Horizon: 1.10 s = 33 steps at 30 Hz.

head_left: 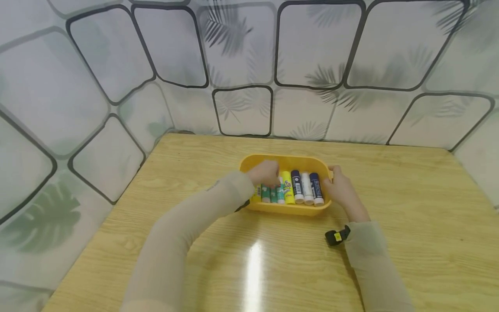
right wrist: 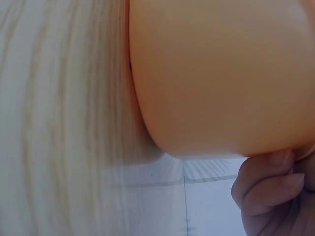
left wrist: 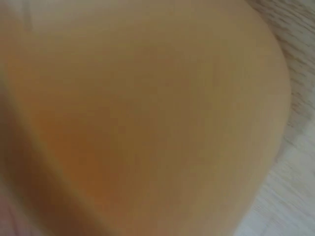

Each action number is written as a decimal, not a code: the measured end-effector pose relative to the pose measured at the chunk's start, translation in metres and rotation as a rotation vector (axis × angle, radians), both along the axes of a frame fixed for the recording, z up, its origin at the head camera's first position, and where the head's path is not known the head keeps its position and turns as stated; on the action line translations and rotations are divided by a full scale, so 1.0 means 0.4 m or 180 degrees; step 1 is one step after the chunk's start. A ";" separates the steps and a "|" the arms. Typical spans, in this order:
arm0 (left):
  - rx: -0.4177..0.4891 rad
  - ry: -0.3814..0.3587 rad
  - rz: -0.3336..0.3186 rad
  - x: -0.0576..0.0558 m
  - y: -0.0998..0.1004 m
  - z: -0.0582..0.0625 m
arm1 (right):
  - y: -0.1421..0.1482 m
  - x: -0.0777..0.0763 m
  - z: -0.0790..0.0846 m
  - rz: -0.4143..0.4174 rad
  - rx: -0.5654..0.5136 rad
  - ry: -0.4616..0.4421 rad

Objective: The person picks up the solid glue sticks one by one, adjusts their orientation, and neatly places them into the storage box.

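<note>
A yellow plastic bin [head_left: 286, 209] holds several glue sticks in a row, among them a yellow one [head_left: 287, 187], a dark blue one with a white end [head_left: 316, 189] and green ones [head_left: 266, 193]. My left hand [head_left: 266, 172] reaches over the bin's left part, its fingers curled down at the top of a green-and-white glue stick [head_left: 280, 195]. At the bin's right end, my right hand [head_left: 341, 187] grips the rim. The right wrist view shows its curled fingers [right wrist: 273, 184] against the bin's outer wall [right wrist: 221, 83]. Only the bin's blurred wall [left wrist: 172, 108] fills most of the left wrist view.
The bin stands on a wooden table [head_left: 409, 208] that meets a patterned wall covering [head_left: 241, 110] at the back and left. A small black camera [head_left: 337, 236] is strapped at the right wrist.
</note>
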<state>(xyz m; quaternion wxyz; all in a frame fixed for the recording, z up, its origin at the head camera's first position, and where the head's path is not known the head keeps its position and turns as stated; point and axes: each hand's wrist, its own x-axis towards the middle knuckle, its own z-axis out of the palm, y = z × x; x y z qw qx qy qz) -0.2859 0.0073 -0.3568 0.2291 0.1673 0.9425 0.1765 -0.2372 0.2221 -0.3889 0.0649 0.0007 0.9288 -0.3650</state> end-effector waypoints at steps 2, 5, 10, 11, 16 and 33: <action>0.0016 0.0002 -0.0012 0.003 -0.002 -0.001 | -0.001 0.000 0.000 -0.0008 -0.0008 0.0001; 0.0063 -0.0001 -0.0022 0.003 -0.007 -0.002 | -0.003 0.000 0.001 -0.0014 -0.0010 -0.0008; 0.0001 0.0072 -0.0080 -0.003 -0.026 0.002 | -0.005 -0.001 0.002 -0.0010 0.0012 0.0000; -0.0027 0.0120 -0.0097 -0.005 -0.032 0.004 | -0.005 -0.001 0.001 -0.0007 0.0019 0.0006; -0.0211 0.0501 -0.0391 -0.015 -0.062 0.014 | -0.002 -0.003 -0.002 0.0020 0.0008 0.0023; -0.0558 0.0299 -0.1851 0.007 -0.073 0.010 | 0.008 -0.001 -0.004 0.0045 0.0012 0.0057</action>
